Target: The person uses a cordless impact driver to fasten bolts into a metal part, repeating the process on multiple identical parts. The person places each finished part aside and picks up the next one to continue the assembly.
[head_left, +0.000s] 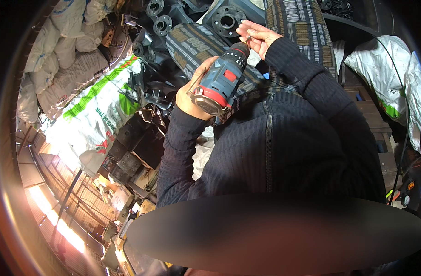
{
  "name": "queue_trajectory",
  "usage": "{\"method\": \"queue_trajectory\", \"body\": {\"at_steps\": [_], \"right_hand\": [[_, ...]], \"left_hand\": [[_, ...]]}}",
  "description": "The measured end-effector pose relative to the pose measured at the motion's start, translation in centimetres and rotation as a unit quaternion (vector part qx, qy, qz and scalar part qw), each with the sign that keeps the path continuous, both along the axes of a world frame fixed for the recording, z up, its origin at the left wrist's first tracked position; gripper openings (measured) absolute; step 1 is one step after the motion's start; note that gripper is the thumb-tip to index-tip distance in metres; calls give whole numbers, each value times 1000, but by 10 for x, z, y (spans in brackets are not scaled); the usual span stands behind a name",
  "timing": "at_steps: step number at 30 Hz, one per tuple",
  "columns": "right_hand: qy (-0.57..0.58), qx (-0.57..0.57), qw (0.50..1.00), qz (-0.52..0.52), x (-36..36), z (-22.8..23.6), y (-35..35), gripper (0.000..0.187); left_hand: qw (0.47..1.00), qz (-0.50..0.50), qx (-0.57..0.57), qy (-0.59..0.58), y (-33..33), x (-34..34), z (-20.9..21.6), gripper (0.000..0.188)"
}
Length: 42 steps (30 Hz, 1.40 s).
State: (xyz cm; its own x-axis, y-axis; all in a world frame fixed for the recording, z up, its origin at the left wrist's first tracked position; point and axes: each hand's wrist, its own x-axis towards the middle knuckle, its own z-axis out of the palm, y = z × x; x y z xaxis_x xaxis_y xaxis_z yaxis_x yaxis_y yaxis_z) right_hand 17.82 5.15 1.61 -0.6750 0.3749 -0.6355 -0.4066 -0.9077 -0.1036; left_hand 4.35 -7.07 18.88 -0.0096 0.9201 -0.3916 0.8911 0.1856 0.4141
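Observation:
My left hand point(188, 102) is wrapped round a blue and red cordless drill point(218, 79). The drill's chuck points away from me, up and to the right, over my lap. Just past the chuck is my right hand point(261, 37), palm partly turned up. Its thumb and forefinger pinch a small shiny bit of something at the chuck's tip, too small to name, while the other fingers stretch out loosely. Beyond the hands lies a black round flanged part point(227, 21) with a centre hole and small holes round it.
More black flanged parts point(162, 25) lie at the far left of my knees. A white and green printed sack point(102, 108) fills the left side, with stacked pale sacks point(65, 23) behind. Another white sack point(380, 64) stands at right, crossed by a black cable point(406, 99).

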Motion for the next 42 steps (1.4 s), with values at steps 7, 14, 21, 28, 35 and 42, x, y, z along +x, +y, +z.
{"method": "queue_trajectory", "body": {"at_steps": [7, 14, 21, 28, 35, 42], "right_hand": [[-23, 17, 999, 24, -5, -3, 4, 33], [-6, 50, 999, -7, -4, -11, 0, 36], [-243, 96, 965, 26, -16, -36, -9, 32], [-305, 155, 933, 112, -35, -45, -1, 44], [-266, 208, 937, 85, -38, -46, -1, 38], [-246, 156, 955, 60, -43, -40, 1, 30]], "left_hand": [[998, -28, 8, 55, 6, -2, 1, 77], [992, -84, 87, 39, 27, -17, -2, 40], [997, 13, 76, 28, 54, -39, -8, 26], [998, 36, -4, 57, 72, -60, -26, 40], [996, -52, -62, 42, 111, -69, -23, 31], [957, -225, -102, 151, 133, -69, -23, 36]]}}
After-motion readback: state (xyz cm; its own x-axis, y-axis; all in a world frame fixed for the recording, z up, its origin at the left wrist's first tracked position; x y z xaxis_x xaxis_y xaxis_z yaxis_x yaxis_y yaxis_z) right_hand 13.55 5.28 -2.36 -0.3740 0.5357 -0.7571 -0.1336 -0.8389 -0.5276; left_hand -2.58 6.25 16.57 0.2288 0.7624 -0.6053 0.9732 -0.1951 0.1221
